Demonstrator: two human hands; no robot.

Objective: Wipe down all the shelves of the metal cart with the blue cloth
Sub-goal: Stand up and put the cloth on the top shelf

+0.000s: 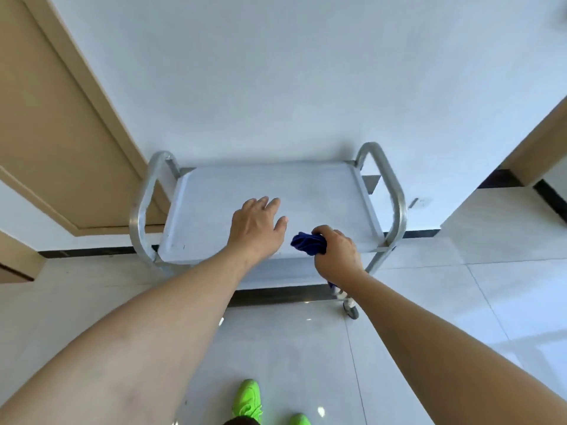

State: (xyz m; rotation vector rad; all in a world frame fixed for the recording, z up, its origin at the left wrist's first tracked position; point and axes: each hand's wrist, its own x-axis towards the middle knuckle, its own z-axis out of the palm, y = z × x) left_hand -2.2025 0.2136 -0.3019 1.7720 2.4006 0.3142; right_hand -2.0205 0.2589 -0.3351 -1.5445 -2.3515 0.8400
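The metal cart stands against a white wall, its flat top shelf facing me, with a curved tube handle at each end. My right hand is closed around the bunched blue cloth, held over the front right part of the top shelf. My left hand is over the middle of the same shelf, palm down, fingers apart, holding nothing. A lower shelf shows only as a strip under the front edge; the rest of it is hidden.
A tan wooden door is to the left of the cart, another tan door frame to the right. A caster wheel sits at the front right leg. My green shoes are on the glossy tiled floor.
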